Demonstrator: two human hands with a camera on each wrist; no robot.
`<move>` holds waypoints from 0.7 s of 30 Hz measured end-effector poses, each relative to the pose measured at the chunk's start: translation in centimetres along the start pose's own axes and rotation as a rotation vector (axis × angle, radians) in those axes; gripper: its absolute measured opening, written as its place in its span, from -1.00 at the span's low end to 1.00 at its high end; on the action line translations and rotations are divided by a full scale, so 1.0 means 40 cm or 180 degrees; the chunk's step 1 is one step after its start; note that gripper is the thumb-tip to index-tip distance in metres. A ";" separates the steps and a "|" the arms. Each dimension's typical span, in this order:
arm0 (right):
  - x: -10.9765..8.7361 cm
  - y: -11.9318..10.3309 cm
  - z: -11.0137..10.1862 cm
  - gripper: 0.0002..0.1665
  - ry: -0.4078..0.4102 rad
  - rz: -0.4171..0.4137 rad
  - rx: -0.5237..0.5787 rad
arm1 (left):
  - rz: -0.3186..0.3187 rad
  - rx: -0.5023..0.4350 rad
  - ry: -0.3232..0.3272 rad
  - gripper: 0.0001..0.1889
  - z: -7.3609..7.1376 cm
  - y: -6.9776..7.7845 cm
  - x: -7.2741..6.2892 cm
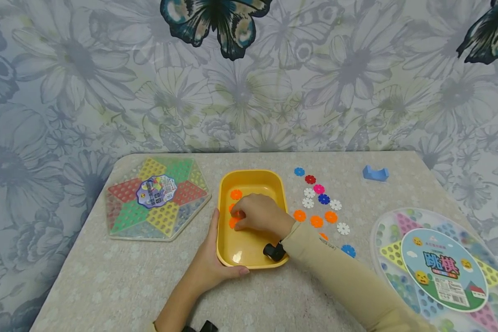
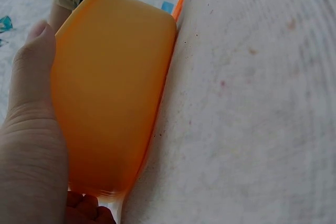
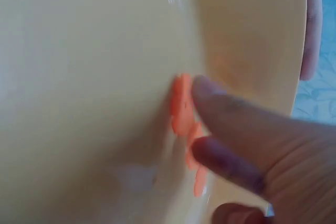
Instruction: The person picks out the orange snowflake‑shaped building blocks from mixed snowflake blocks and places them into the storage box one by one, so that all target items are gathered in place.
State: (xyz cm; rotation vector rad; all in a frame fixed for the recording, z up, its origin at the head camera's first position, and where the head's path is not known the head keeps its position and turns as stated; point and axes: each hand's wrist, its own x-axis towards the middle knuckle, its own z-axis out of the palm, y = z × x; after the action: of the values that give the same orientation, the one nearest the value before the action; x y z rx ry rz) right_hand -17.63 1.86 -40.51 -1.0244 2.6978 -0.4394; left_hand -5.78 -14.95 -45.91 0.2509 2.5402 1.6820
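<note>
My left hand grips a yellow tray at its near left corner, thumb along the front rim and fingers up the left wall. The left wrist view shows the tray's outer wall beside the thumb. Reaching inside from the right, my right hand has its fingertips at several orange notched plastic discs along the left side. In the right wrist view the fingertips are apart, one of them right at an orange disc that stands on edge by the wall. Part of the disc row is hidden by the hand.
More notched discs in orange, white, blue, red and pink lie right of the tray. A hexagonal game board is at left, a round game box at right. A small blue piece sits far back.
</note>
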 end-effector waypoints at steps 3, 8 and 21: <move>-0.008 -0.004 -0.017 -0.58 0.0064 0.0029 0.0072 | 0.0023 0.0013 0.0012 0.55 0.000 -0.002 0.000; -0.038 -0.003 -0.087 -0.57 0.0184 0.0086 0.0244 | 0.0019 -0.0026 0.0029 0.55 0.001 -0.004 0.001; -0.174 0.137 -0.229 -0.63 0.0939 0.0564 0.0443 | 0.0157 -0.0214 0.0093 0.55 0.009 -0.010 0.002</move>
State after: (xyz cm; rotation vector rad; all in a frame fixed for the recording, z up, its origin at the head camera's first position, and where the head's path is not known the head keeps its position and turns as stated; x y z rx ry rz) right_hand -18.68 12.26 -33.20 -0.7241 2.9292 -0.7855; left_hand -5.86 -14.78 -46.40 0.2883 2.5122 1.7979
